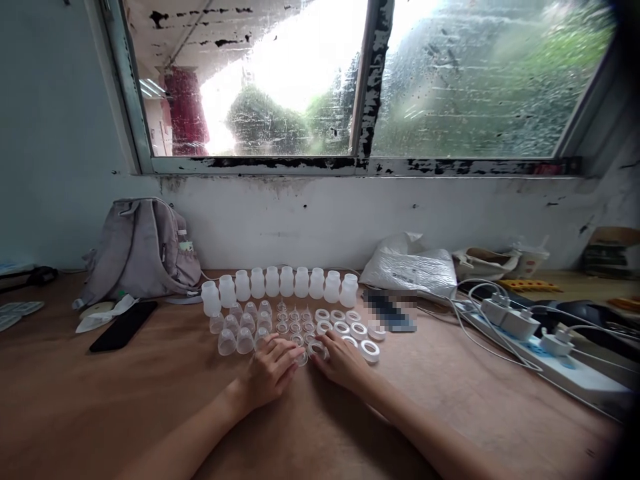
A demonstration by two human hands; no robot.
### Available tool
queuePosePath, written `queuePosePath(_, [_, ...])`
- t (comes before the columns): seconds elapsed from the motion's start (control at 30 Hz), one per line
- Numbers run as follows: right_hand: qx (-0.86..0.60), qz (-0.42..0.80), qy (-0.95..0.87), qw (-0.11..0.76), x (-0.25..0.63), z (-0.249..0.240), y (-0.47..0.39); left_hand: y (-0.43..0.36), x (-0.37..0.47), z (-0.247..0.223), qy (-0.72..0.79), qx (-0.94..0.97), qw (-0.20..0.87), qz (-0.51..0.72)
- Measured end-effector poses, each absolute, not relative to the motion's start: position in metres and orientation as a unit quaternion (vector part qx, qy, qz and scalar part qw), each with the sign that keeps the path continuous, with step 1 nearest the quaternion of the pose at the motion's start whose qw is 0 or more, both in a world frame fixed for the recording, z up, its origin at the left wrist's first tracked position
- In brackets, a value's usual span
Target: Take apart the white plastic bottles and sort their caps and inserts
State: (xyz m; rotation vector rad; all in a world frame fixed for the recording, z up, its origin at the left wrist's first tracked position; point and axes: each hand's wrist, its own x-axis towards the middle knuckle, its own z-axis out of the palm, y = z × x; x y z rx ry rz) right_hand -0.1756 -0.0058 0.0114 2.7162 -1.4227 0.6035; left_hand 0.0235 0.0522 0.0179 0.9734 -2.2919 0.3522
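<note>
Both forearms run off the bottom edge. The left hand (270, 373) and right hand (343, 363) cover some small clear pieces (303, 358), so the grip cannot be told. A pixelated patch (390, 310) hides one object. The power strip (550, 360) fades into the dark right corner; the items (613, 257) behind it are blurred.

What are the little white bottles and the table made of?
The little white bottles look like plastic: milky, half see-through, with a soft matt sheen. The table looks like wood or a wood-look board: brown, smooth, dull, no clear grain. Both hands, the left hand and right hand, rest on it among the small parts.
</note>
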Motion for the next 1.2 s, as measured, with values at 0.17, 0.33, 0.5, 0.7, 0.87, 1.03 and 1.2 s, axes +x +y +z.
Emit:
queuePosePath(0.17, [0.847, 0.301, -0.437, -0.035, -0.176, 0.018, -0.004, 0.052, 0.022, 0.013, -0.903, 0.343, 0.254, 0.047])
queuePosePath(0.33, [0.867, 0.366, -0.312, -0.132, -0.178, 0.028, 0.004, 0.054, 0.026, 0.016, -0.906, 0.321, 0.272, 0.042])
queuePosePath(0.5, [0.928, 0.251, -0.247, -0.119, -0.175, 0.032, 0.013, 0.055, 0.029, 0.017, -0.886, 0.337, 0.315, 0.052])
queuePosePath(0.7, [0.950, 0.160, -0.251, -0.095, -0.172, 0.034, 0.015, 0.053, 0.025, 0.015, -0.893, 0.344, 0.283, 0.055])
queuePosePath(0.87, [0.949, 0.156, -0.255, -0.103, -0.172, 0.033, 0.015, 0.051, 0.025, 0.013, -0.898, 0.358, 0.254, 0.038])
queuePosePath(1.03, [0.947, 0.166, -0.251, -0.109, -0.171, 0.033, 0.016, 0.052, 0.025, 0.013, -0.900, 0.359, 0.244, 0.034])
queuePosePath(1.2, [0.928, 0.239, -0.264, -0.107, -0.170, 0.026, 0.013, 0.056, 0.025, 0.020, -0.896, 0.362, 0.256, 0.021])
